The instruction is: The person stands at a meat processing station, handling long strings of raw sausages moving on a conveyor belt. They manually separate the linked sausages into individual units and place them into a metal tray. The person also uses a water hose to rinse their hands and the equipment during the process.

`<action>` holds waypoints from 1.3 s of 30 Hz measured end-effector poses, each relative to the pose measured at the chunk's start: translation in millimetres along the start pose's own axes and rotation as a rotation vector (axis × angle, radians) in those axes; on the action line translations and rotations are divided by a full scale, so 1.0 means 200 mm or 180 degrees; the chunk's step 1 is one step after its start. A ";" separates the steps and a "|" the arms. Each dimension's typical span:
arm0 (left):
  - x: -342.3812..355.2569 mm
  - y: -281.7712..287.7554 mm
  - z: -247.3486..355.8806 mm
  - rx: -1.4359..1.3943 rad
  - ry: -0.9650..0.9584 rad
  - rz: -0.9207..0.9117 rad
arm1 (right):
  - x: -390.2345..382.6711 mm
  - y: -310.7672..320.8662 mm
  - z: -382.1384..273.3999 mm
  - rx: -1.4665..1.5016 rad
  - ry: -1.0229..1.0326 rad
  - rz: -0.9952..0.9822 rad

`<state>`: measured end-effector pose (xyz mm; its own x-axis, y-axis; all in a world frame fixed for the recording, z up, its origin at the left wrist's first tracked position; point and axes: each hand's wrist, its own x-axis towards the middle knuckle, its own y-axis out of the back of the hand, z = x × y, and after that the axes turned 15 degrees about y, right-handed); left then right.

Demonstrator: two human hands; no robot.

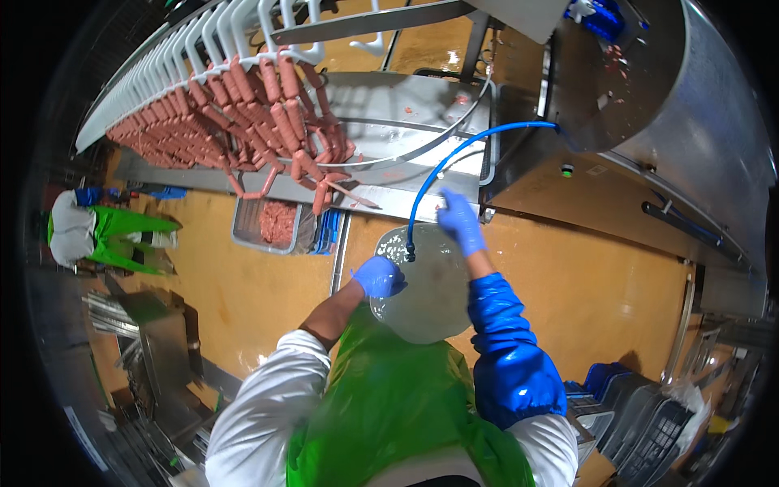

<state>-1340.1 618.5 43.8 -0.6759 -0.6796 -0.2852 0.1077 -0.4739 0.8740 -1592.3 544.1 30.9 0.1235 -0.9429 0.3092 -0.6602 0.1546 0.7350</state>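
A pale, round-cornered tub (pixel 430 331) of cloudy liquid is right in front of me. My left hand (pixel 380 277), in a blue-violet glove, is at its left rim with the fingers curled in; what they close on, if anything, is hidden. A blue hose (pixel 445 156) arches down from the machine at the right, its dark end fitting (pixel 410 253) over the tub. My right hand (pixel 460 223), gloved alike, reaches past the tub's far right side toward the steel table's (pixel 454 207) front edge. Its fingers are slightly smeared, so their grip is unclear.
Linked sausages (pixel 280 101) hang in rows from white hooks (pixel 235 28) over the table, some drooping off its front. A grey crate of minced meat (pixel 278 223) stands below. A big steel machine (pixel 649 195) fills the right. Stacked crates (pixel 641 410) are behind; another person (pixel 97 231) is far left.
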 end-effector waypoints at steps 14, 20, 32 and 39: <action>0.01 -0.11 -0.06 0.1583 -0.0078 -0.0529 | -0.27 0.11 -0.14 -0.0815 -0.1085 0.0096; -0.02 -0.30 -0.01 0.1922 -0.1364 -0.2009 | -0.74 -0.07 -0.67 -0.0751 -0.1629 -0.0642; -0.61 0.01 -0.88 -0.0096 -0.1254 0.0332 | -0.86 -0.58 -0.98 0.0798 -0.2928 -0.1328; -1.78 -0.26 -1.98 0.0240 0.2561 -0.1413 | -0.87 -0.87 -1.03 0.0914 -0.2587 -0.0744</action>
<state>-816.7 663.6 -55.2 0.0698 -0.6422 -0.7633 -0.1070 -0.7656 0.6343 -1345.6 741.5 -25.3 -0.2132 -0.8757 -0.4332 -0.8576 -0.0446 0.5123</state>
